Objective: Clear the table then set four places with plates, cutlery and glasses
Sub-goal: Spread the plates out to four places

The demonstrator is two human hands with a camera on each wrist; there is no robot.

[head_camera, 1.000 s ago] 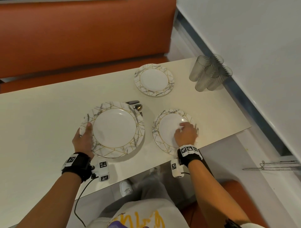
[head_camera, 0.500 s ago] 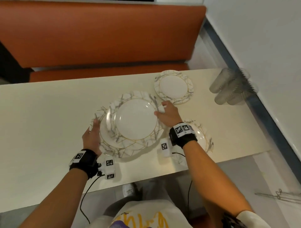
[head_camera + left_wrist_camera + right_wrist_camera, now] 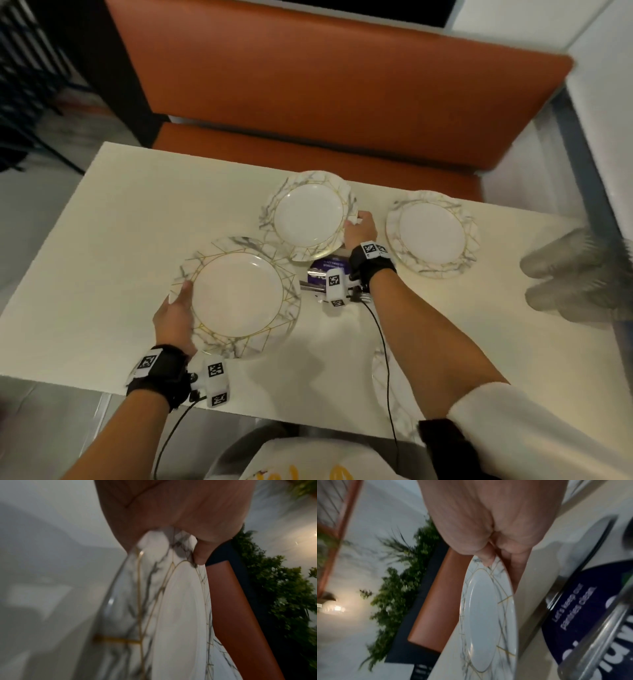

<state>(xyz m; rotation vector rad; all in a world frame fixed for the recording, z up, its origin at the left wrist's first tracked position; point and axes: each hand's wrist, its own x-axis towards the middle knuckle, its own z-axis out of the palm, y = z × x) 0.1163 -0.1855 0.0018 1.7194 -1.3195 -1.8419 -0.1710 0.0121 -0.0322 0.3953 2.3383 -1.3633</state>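
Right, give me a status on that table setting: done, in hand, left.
Done: one plate lies at the far right, another plate shows partly under the right forearm at the near edge. In hand: the left hand grips a large plate; the right hand holds a second. Left: place both, distribute the cutlery and glasses, remove the purple packet.

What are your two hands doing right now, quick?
Left hand: grips the rim of the near plate.
Right hand: pinches the rim of the far plate.
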